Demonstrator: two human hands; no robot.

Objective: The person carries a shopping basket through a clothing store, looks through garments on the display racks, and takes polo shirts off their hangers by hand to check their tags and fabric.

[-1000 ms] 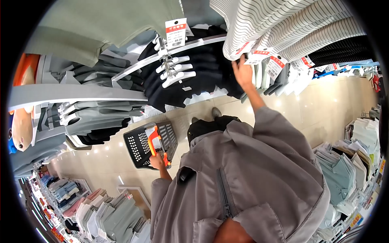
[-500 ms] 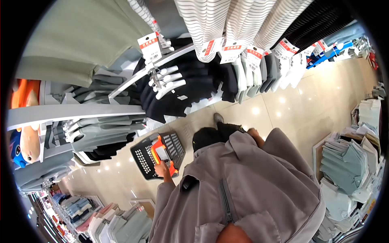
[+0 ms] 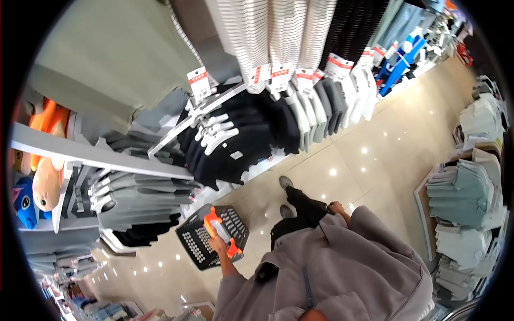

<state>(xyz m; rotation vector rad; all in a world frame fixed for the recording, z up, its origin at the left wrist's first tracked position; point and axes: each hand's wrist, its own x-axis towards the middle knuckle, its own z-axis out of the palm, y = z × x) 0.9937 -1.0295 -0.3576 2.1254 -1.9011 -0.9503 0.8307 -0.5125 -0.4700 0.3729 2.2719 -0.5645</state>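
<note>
My left hand is closed round the orange handle of a dark grey shopping basket with perforated sides. The basket hangs at my left, beside a low rack, and a pale panel shows on the handle. My right hand is at my other side, by my black trousers; its fingers are too small to make out. Closest ahead of me are black garments on white hangers. Above them hang striped garments with red and white price tags.
Grey garments hang on a rack at the left, below a white rail. Orange and blue plush toys stand at the far left. Folded clothes are stacked on a display at the right. Shiny floor tiles run between.
My view has shifted, and both my shoes now show on the floor. The racks ahead appear further left, and the basket sits slightly lower in view, still in my left hand.
</note>
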